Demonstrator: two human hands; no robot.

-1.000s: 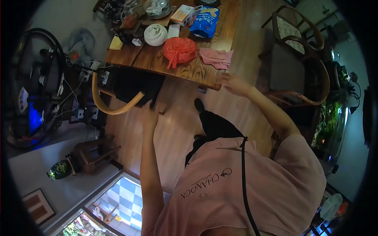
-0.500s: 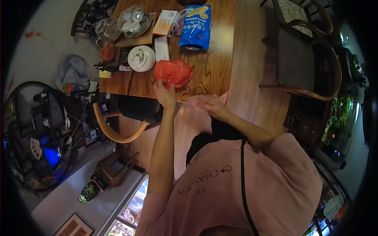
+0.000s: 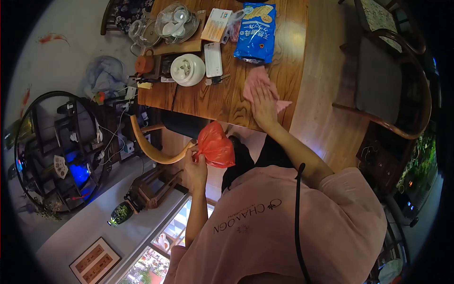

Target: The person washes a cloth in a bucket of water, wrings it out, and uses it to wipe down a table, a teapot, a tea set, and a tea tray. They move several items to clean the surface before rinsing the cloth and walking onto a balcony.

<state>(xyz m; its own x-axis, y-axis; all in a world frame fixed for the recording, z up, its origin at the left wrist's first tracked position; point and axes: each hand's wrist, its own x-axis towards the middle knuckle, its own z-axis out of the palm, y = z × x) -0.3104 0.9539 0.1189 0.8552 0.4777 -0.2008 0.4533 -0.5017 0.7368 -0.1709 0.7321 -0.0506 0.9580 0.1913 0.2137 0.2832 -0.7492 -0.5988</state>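
My left hand [image 3: 195,163] grips the knotted top of a red plastic bag [image 3: 215,146], held in the air below the edge of the wooden table [image 3: 208,102], near the curved wooden chair arm [image 3: 153,151]. My right hand [image 3: 263,102] lies flat, fingers together, on a pink cloth [image 3: 257,80] spread on the table near its edge. A blue snack bag [image 3: 256,27] lies just beyond the cloth.
On the table's far part stand a white lidded bowl [image 3: 187,69], a white flat box [image 3: 213,59], a brown teapot [image 3: 144,64] and a glass bowl of cups [image 3: 176,21]. A dark chair [image 3: 385,90] stands at the right. Shelves with cables are at the left.
My left hand has lifted the red bag off the table and brought it down beside the chair. My right hand moved onto the table and now presses the pink cloth.
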